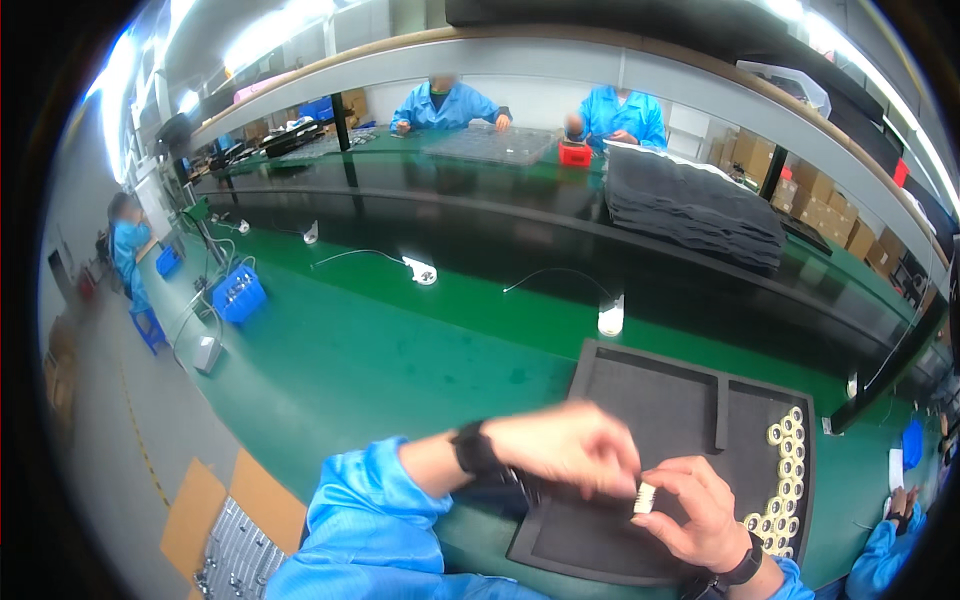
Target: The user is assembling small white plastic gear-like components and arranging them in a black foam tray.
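Note:
My right hand (700,512) pinches a small cream ribbed piece (644,498) between thumb and fingers, above the dark foam tray (650,385). Close beside it, my left hand (572,448) reaches over the tray with its fingers bent toward the piece. Motion smears those fingertips, so whether they touch or grip anything does not show. Along the tray's right compartment lie several cream rings with dark centres (785,467). A divider (721,412) partly separates that side from the larger left area.
A black conveyor belt (450,215) runs beyond my green bench. White parts with thin wires (421,271) lie along its near edge. A blue bin (239,294) stands left; an open carton (240,540) sits lower left. Black sheets (690,205) are stacked across the belt. Co-workers sit around.

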`<act>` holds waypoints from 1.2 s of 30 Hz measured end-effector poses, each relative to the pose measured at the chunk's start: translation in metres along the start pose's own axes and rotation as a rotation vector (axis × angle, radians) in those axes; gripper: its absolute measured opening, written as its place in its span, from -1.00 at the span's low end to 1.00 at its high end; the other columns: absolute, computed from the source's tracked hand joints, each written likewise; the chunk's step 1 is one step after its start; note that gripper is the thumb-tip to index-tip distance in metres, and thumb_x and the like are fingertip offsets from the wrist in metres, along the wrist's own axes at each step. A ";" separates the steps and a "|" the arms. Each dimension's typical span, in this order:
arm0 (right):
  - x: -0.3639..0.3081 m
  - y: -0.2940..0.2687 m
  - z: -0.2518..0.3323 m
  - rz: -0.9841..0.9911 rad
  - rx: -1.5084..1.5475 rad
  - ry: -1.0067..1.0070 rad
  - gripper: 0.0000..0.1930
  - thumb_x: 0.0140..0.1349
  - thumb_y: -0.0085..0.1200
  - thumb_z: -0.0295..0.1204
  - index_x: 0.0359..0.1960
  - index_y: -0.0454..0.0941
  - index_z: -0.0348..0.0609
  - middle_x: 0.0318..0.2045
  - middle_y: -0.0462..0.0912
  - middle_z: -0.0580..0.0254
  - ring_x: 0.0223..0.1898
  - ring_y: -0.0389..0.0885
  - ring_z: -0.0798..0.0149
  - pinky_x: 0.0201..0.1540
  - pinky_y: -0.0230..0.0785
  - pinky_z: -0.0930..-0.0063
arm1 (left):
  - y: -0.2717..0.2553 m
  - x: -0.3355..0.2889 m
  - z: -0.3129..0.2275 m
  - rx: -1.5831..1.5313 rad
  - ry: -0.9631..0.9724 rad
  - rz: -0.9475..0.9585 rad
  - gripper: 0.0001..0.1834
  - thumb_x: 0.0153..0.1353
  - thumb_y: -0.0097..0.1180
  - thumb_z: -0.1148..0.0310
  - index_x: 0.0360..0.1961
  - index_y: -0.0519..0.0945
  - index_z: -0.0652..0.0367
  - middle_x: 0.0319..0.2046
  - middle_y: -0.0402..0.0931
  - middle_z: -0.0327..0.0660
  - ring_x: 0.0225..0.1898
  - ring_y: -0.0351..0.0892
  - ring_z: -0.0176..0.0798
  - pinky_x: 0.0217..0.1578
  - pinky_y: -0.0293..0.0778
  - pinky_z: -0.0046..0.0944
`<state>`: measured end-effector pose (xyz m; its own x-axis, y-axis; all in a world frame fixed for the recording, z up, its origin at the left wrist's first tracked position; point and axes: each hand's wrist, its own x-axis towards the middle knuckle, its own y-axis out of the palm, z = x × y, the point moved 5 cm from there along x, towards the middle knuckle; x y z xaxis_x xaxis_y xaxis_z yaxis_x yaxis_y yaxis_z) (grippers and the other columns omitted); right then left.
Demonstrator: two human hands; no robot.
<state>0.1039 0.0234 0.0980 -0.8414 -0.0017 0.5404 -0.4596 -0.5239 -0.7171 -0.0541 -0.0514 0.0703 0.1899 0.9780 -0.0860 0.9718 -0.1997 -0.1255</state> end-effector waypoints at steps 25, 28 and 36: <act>0.002 0.002 -0.019 -0.077 0.074 0.148 -0.62 -0.04 0.32 -0.55 -0.13 0.55 -0.27 -0.25 0.54 0.12 -0.35 0.62 0.31 -0.27 0.50 0.49 | -0.286 -0.061 0.102 0.566 -0.094 -1.430 -0.50 -0.16 0.33 0.30 -0.15 0.52 0.30 -0.24 0.57 0.03 -0.15 0.61 -0.04 -0.09 0.52 -0.15; -0.001 -0.006 -0.021 -0.103 0.167 0.184 -0.62 0.01 0.26 -0.64 -0.06 0.56 -0.24 -0.20 0.52 0.14 -0.32 0.60 0.37 -0.26 0.52 0.54 | -0.186 -0.027 0.043 0.347 0.145 -1.132 -0.53 -0.06 0.27 0.57 -0.06 0.44 0.22 -0.22 0.56 -0.22 -0.22 0.56 -0.40 -0.19 0.49 -0.38; -0.006 -0.010 -0.037 -0.225 0.668 0.253 -0.60 0.14 0.17 -0.64 0.06 0.49 -0.30 -0.04 0.42 0.14 -0.09 0.52 0.34 -0.07 0.46 0.51 | 0.009 0.001 -0.019 0.333 0.295 -0.628 -0.43 -0.05 0.33 0.54 0.02 0.37 0.26 -0.20 0.52 -0.20 -0.28 0.57 -0.44 -0.37 0.49 -0.45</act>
<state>0.1033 0.0599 0.0852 -0.8242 0.3206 0.4669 -0.4257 -0.8944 -0.1374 -0.0421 -0.0513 0.0882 -0.3083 0.8801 0.3611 0.8252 0.4362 -0.3588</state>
